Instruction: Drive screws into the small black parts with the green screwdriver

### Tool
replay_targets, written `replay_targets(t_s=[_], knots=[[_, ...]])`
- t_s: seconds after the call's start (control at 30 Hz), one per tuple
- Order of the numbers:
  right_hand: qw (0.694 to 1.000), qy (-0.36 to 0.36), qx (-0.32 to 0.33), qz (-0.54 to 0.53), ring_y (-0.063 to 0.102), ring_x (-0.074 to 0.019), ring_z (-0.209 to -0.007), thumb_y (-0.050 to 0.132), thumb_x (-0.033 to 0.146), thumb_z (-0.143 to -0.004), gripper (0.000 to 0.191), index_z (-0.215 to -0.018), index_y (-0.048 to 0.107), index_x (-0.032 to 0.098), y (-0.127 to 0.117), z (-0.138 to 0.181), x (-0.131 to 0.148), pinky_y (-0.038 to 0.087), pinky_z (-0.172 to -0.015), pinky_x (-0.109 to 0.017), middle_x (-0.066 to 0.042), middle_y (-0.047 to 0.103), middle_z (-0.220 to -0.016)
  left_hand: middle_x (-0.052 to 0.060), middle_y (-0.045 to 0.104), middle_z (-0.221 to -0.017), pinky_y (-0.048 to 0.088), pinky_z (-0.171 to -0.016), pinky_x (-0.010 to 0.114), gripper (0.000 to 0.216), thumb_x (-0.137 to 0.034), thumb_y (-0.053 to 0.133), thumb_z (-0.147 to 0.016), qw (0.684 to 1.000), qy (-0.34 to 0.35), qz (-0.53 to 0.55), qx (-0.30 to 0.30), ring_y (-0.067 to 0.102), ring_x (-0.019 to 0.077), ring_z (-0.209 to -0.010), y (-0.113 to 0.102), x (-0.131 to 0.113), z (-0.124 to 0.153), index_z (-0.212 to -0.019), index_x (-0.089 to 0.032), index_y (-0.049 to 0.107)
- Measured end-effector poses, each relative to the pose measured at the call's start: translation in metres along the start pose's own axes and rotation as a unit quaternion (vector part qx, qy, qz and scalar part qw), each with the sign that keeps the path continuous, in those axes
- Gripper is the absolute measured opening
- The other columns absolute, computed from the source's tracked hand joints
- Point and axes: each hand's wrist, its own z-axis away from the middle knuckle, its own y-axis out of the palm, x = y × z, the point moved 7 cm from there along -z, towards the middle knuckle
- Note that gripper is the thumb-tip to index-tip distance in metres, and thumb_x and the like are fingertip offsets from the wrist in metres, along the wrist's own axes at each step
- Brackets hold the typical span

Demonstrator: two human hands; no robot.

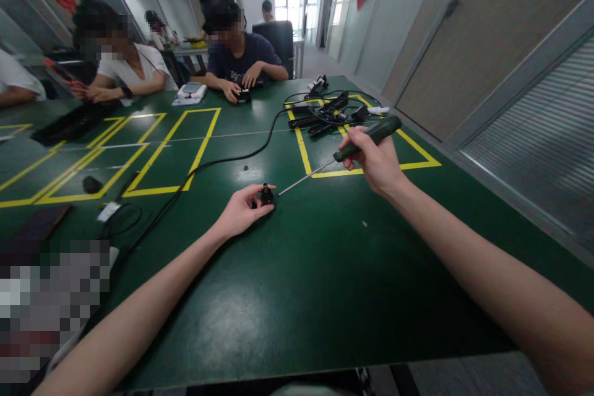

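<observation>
My right hand (377,163) is closed around the green handle of a long screwdriver (362,142). Its thin metal shaft slants down to the left, and the tip ends just right of a small black round part (266,193) on the green table (297,284). My left hand (241,210) pinches that small black part with thumb and fingers and holds it against the tabletop. Both forearms reach in from the near edge.
A black cable (218,163) runs across the table to a pile of black parts and cables (327,114) inside yellow tape squares. A small black screw (245,167) lies loose. Other people sit at the far side, hands on small devices. A wall runs along the right.
</observation>
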Motion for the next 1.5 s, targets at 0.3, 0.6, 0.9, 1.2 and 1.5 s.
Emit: replay_targets(t_s=[0.3,0.6,0.9,1.2,1.5], knots=[[1.000,-0.001,0.023,0.017,0.052,-0.0091,-0.046,0.083,0.071,-0.072,0.054,-0.069,0.061,0.022,0.005,0.004,0.001,0.046,-0.045,-0.026,0.002,0.056,-0.058,0.000,0.063,-0.079,0.040,-0.060,0.026,0.042,-0.052,0.088,-0.076,0.998,0.035,-0.047,-0.019,0.047,0.0135,-0.066,-0.004,-0.005,0.002,-0.101,-0.019,0.083],[0.999,0.016,0.045,0.001,0.056,-0.0088,-0.047,0.087,0.063,-0.072,0.048,-0.069,0.064,0.020,0.007,0.003,-0.003,0.046,-0.046,-0.024,0.002,0.060,-0.059,0.001,0.062,-0.085,0.040,-0.063,0.027,0.035,-0.047,0.086,-0.078,0.996,0.054,-0.064,-0.030,0.047,0.0133,-0.066,-0.005,-0.007,0.002,-0.100,-0.020,0.083],[0.993,0.032,0.109,-0.023,0.061,-0.0117,-0.053,0.089,0.050,-0.068,0.037,-0.070,0.070,0.018,0.007,0.000,-0.002,0.052,-0.052,-0.027,-0.001,0.066,-0.064,0.001,0.059,-0.086,0.040,-0.064,0.028,0.035,-0.051,0.081,-0.083,0.994,0.062,-0.092,-0.014,0.047,0.0142,-0.067,-0.004,-0.011,0.002,-0.100,-0.020,0.082],[0.992,0.059,0.108,-0.017,0.054,-0.0096,-0.040,0.089,0.052,-0.073,0.042,-0.075,0.062,0.020,0.005,-0.002,-0.020,0.042,-0.039,-0.022,0.003,0.059,-0.052,0.001,0.060,-0.084,0.038,-0.062,0.027,0.023,-0.036,0.071,-0.086,0.981,0.075,-0.175,-0.038,0.050,0.0136,-0.066,-0.002,-0.019,0.007,-0.095,-0.016,0.080],[0.986,0.111,0.115,-0.041,0.056,-0.0097,-0.047,0.092,0.044,-0.064,0.038,-0.077,0.066,0.019,0.006,-0.001,-0.026,0.044,-0.045,-0.023,0.004,0.058,-0.056,0.001,0.061,-0.083,0.040,-0.063,0.027,0.022,-0.035,0.069,-0.085,0.983,0.078,-0.160,-0.051,0.051,0.0140,-0.066,-0.004,-0.018,0.006,-0.093,-0.018,0.080]])
